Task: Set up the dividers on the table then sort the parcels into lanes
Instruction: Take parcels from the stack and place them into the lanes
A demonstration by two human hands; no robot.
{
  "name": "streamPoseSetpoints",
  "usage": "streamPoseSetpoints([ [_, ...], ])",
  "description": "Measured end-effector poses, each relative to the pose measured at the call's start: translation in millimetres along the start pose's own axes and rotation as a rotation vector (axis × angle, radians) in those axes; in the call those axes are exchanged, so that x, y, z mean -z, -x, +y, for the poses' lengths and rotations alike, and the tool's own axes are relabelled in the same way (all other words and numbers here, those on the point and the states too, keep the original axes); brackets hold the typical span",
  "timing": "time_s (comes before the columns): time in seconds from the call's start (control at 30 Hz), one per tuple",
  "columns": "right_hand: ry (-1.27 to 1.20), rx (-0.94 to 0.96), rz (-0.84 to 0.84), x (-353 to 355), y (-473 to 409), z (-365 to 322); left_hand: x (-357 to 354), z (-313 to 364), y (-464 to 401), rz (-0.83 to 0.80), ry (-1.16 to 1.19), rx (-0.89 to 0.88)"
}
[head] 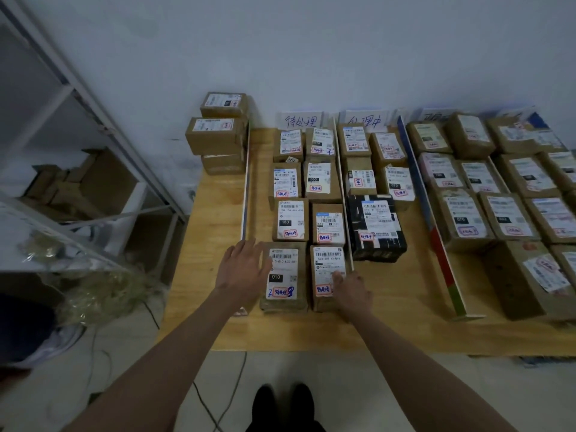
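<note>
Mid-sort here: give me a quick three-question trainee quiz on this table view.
1. True or false: the black-wrapped parcel lies in the leftmost lane.
2. Which hand rests on the brown cardboard parcel marked 010: A left hand, B right hand?
3. Fill in: the three stacked brown cardboard boxes stand ___ the lanes.

Key: 1 false, second lane; 2 A; 3 outside, left of the white divider strip.
</note>
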State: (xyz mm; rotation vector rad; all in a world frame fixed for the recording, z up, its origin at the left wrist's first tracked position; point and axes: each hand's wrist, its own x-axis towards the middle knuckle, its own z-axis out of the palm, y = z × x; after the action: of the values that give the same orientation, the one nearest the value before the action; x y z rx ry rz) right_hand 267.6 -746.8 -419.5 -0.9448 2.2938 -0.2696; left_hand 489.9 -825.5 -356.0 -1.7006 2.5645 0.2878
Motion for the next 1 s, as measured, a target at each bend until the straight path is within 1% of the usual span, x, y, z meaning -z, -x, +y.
streamPoseSetpoints([
  [0.1, 0.005, -0.010, -0.039, -0.4, -1.2, -0.9, 6.8, -3.6, -6.2, -0.006, -0.023, 0.011],
  [0.13, 0.002, -0.022, -0.030, 1.8, -2.6, -3.2, 9.1, -4.7, -9.0, -0.003, -0.027, 0.015],
  [0.2, 0.017, -0.006, 0.051, 10.9, -5.0, -10.9, 14.6, -7.4, -15.0, 0.011, -0.037, 0.020],
  [0.33, 0.060, 0.219, 0.258, 46.2, -9.4, -40.7, 33.2, -15.6, -26.0, 0.037, -0.054, 0.042],
  [0.43, 0.136, 0.359, 0.351, 69.6, -14.2, -77.1, 49.1, -30.5, -36.2, 0.065, -0.046, 0.083],
  [0.57, 0.189, 0.500, 0.357, 82.1, -21.1, -131.7, 70.9, -60.7, -52.4, 0.095, -0.052, 0.123],
  [0.73, 0.221, 0.641, 0.346, 76.7, -31.2, -198.5, 95.8, -103.8, -81.1, 0.140, -0.044, 0.183],
  [1.0, 0.257, 0.702, 0.373, 49.3, -60.6, -299.9, 121.1, -179.0, -142.5, 0.194, 0.001, 0.174],
])
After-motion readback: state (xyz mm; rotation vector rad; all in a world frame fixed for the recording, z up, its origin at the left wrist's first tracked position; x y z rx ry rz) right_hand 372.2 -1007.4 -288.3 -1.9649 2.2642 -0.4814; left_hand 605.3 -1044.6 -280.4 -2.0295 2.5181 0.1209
